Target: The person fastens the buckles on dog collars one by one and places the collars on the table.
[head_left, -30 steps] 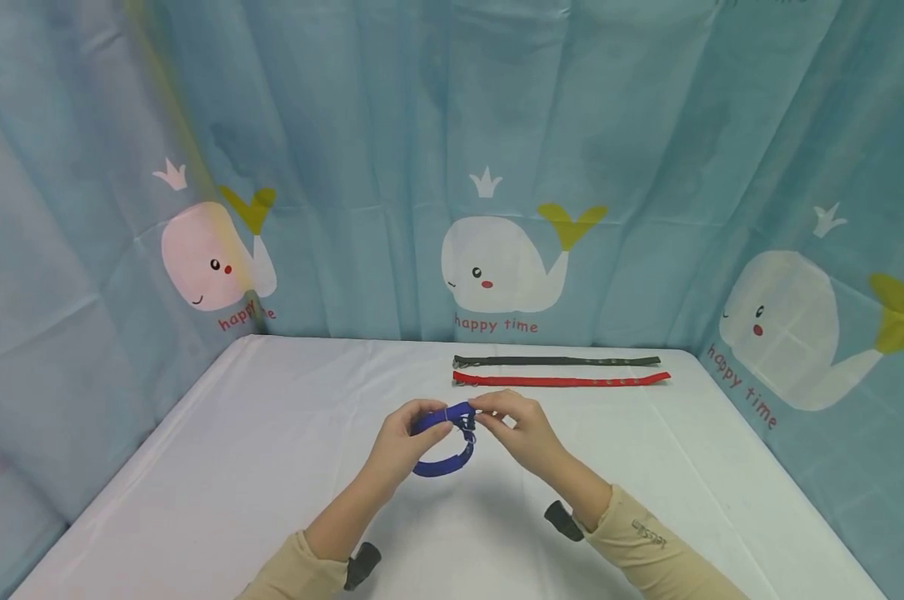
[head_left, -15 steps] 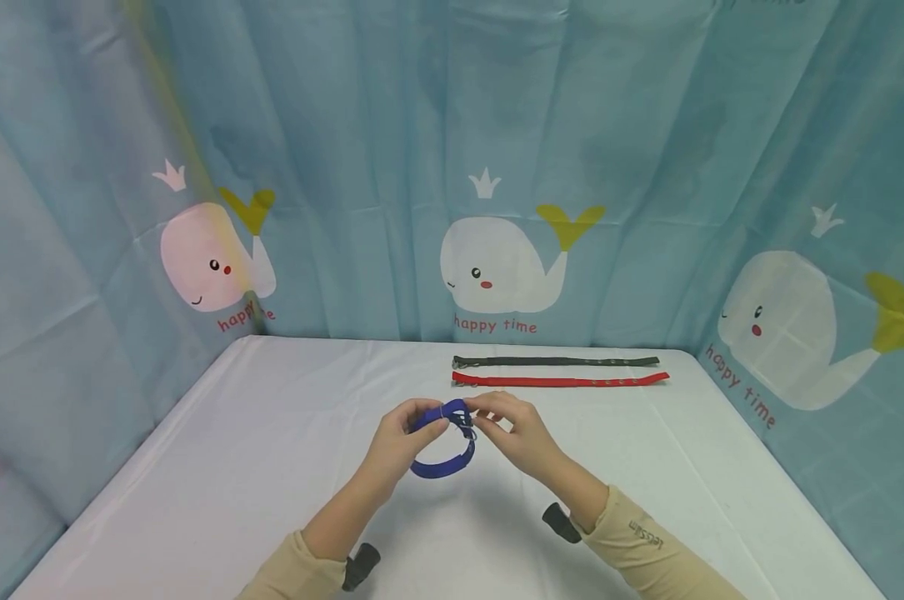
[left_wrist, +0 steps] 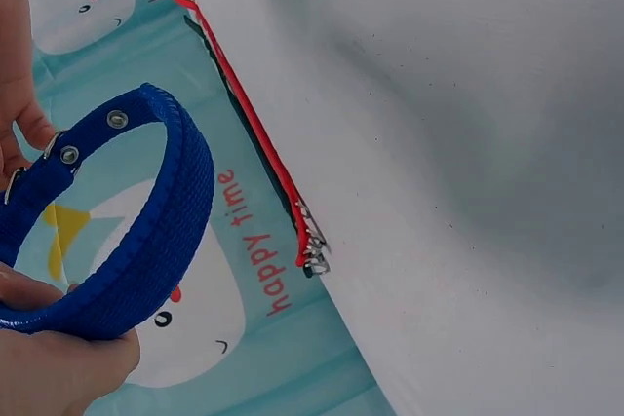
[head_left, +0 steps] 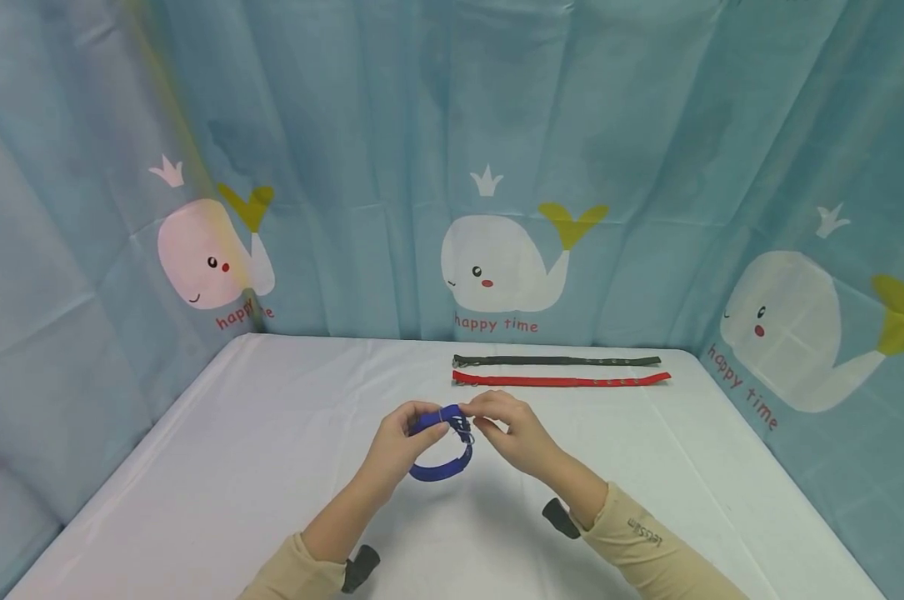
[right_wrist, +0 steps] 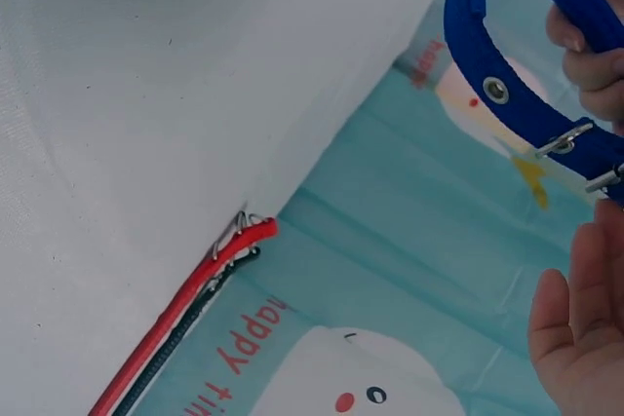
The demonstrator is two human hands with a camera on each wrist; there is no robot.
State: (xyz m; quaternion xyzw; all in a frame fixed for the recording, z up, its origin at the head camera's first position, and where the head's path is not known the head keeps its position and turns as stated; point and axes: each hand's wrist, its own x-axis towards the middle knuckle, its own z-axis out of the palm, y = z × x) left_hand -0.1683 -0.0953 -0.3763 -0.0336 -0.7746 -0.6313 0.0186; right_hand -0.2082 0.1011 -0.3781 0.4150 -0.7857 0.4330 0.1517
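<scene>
Whale-print curtains enclose the white table. We hold the blue collar looped above it: left hand grips the strap, right hand pinches the buckle end, steadying both ends for fastening.

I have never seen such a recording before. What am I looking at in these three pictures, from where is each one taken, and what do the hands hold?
There is no machine here: a person works with two bare hands and wears three cameras. The wide picture comes from the camera on the head, looking down at a white table before a blue curtain printed with whales. The other two pictures come from cameras on the wrists, so they look tilted.

The left hand and right hand together hold a blue collar bent into a loop, above the table. The right fingers are at its metal buckle.

At the far edge of the table lie two straight collars side by side: a red collar and, behind it, a dark collar.
</scene>
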